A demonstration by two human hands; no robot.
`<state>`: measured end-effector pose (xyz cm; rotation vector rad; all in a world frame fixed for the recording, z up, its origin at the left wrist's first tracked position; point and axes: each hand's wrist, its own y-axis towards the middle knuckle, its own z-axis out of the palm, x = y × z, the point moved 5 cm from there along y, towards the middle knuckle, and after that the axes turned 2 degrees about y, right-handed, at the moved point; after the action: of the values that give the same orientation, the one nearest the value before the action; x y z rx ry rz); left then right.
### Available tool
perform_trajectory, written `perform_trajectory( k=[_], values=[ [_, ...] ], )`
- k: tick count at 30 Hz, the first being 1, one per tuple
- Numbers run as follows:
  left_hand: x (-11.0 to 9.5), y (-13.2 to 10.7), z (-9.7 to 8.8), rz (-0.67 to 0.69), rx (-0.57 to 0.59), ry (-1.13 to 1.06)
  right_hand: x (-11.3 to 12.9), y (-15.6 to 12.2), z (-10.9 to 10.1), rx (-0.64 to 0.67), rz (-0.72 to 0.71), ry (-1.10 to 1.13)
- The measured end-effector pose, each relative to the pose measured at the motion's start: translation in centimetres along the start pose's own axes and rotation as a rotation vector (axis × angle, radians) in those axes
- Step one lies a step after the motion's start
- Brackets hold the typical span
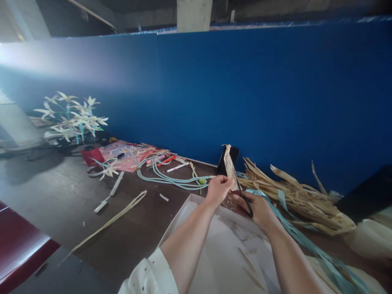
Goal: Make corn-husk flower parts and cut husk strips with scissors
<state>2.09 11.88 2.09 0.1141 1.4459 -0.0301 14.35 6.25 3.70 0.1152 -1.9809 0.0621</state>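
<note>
My left hand (219,190) pinches a strip of dried husk (229,166) near its lower end, and the strip stands upright above my fingers. My right hand (259,210) is closed around a pair of dark-handled scissors (246,204). The scissor blades lie along the right side of the husk strip; whether they are cutting into it I cannot tell. Below both hands is a shallow white box (211,253) with thin brown scraps (247,261) inside. A dark phone (234,155) leans upright behind the husk strip.
Dried husks (294,196) are heaped at the right, beside a pale blue ribbon (294,232). Coiled light-blue cords (165,181) lie left of my hands. Handmade white flowers (81,116) stand at the far left. A blue partition (196,90) runs behind the table.
</note>
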Motion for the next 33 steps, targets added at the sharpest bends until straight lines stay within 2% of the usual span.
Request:
perform_trajectory(
  k=[10,18,21,27,33],
  values=[
    [0.1,0.0,0.1,-0.009,0.028,-0.032,-0.7,0.2,-0.2,0.008,-0.023,0.014],
    [1.0,0.6,0.3,0.005,0.138,-0.041,-1.1,0.3,-0.2,-0.005,0.000,0.031],
    [1.2,0.8,0.0,-0.014,0.134,-0.035,-0.7,0.1,-0.1,0.004,0.016,0.030],
    [0.5,0.4,-0.3,-0.014,0.133,-0.071,0.3,-0.3,-0.1,-0.002,0.045,0.051],
    [0.1,0.2,-0.3,-0.028,0.171,-0.103,-0.1,-0.1,-0.2,0.034,0.027,0.031]
  ],
)
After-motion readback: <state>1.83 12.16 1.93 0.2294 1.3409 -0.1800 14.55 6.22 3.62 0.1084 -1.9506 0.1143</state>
